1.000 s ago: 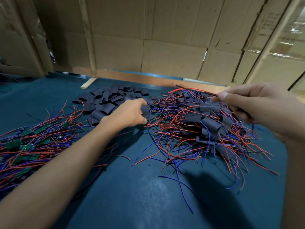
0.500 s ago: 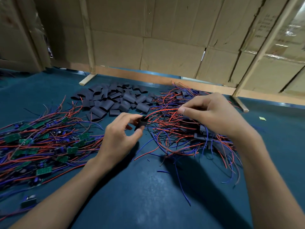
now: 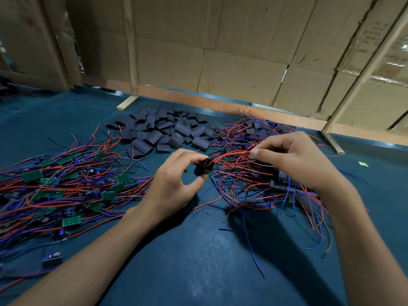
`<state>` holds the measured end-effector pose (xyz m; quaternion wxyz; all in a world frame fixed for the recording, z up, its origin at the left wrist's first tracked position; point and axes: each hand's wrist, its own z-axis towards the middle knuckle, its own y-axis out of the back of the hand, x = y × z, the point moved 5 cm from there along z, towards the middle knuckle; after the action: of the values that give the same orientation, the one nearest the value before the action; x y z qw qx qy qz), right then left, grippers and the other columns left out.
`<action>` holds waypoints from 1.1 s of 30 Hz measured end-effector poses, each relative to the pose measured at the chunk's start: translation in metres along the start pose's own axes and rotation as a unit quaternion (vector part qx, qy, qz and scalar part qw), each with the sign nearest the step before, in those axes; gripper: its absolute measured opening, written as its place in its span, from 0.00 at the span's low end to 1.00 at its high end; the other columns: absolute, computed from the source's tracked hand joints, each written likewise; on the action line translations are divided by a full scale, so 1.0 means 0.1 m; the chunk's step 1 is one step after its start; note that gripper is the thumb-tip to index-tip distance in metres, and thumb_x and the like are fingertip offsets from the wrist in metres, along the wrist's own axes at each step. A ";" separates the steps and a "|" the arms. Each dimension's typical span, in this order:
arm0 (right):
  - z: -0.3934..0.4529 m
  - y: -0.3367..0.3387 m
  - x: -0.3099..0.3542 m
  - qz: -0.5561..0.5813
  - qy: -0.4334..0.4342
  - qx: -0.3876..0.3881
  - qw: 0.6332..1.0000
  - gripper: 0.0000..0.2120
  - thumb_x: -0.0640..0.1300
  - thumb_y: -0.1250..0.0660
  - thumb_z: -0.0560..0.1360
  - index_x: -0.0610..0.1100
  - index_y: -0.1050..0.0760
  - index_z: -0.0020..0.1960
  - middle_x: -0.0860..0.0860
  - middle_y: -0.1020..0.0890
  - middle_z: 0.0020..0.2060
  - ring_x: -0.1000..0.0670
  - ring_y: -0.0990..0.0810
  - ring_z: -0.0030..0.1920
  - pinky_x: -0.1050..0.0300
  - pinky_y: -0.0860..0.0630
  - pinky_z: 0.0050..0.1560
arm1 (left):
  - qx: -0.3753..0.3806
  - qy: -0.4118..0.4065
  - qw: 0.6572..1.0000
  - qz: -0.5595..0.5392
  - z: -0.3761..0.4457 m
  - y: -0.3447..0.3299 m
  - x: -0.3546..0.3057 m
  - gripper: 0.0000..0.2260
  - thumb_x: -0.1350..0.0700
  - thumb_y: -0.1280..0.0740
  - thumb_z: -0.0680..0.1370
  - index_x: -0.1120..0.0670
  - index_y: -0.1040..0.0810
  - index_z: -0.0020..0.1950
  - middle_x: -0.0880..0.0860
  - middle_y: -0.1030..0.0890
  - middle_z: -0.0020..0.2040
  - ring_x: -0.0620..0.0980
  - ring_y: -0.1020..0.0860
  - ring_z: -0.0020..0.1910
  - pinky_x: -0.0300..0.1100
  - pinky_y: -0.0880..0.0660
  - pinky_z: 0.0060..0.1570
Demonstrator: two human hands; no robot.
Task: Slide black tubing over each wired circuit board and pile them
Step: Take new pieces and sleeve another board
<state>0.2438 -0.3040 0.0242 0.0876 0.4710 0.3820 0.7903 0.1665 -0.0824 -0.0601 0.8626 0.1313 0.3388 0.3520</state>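
My left hand [image 3: 174,184] pinches a short piece of black tubing [image 3: 202,167] between thumb and fingers, its open end turned to the right. My right hand [image 3: 291,157] pinches red wires [image 3: 229,155] whose tips reach the mouth of the tubing. The board on those wires is hidden under my right hand. Loose black tubing pieces [image 3: 159,131] lie in a heap behind my hands. Bare green circuit boards with red and blue wires [image 3: 66,184] spread across the left. Sleeved boards with tangled wires [image 3: 276,186] pile up at the right.
The blue table surface [image 3: 198,261] runs toward me. Cardboard walls [image 3: 231,62] with wooden posts [image 3: 130,51] close off the back. One lone board [image 3: 51,258] lies near the left front. A small pale scrap [image 3: 363,164] sits at the right.
My left hand took a tubing piece from the heap and brought it toward me. My right hand came in from the right with red wires, whose tips now meet the tubing's mouth.
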 end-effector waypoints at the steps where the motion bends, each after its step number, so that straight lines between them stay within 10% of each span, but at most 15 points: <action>1: 0.01 -0.01 -0.01 -0.003 -0.004 -0.002 1.000 0.06 0.51 0.26 0.75 0.50 0.15 0.42 0.37 0.17 0.39 0.45 0.25 0.35 0.49 0.27 0.44 | 0.003 -0.009 1.000 0.002 0.00 0.00 -0.01 0.17 0.65 0.24 0.72 0.59 0.19 0.59 0.51 0.20 0.55 0.46 0.23 0.55 0.36 0.27 0.52; 18: 0.00 0.03 0.03 -0.101 0.051 -0.077 0.991 0.07 0.49 0.27 0.77 0.49 0.15 0.41 0.52 0.18 0.31 0.57 0.24 0.32 0.63 0.30 0.37 | 0.022 -0.046 0.998 -0.036 -0.02 -0.03 -0.05 0.20 0.64 0.24 0.73 0.60 0.22 0.63 0.53 0.22 0.56 0.49 0.23 0.55 0.44 0.24 0.44; 33: -0.09 0.04 0.21 -0.181 0.168 -0.108 0.963 0.05 0.48 0.26 0.77 0.48 0.13 0.47 0.52 0.19 0.36 0.49 0.21 0.36 0.46 0.24 0.39 | -0.015 -0.045 0.998 -0.035 -0.02 -0.02 -0.02 0.18 0.63 0.23 0.72 0.60 0.21 0.61 0.52 0.21 0.54 0.50 0.22 0.51 0.44 0.25 0.39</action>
<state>0.2259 -0.3008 0.0390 0.2137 0.2420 0.3825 0.8657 0.1651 -0.0852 -0.0608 0.8906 0.1218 0.2992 0.3201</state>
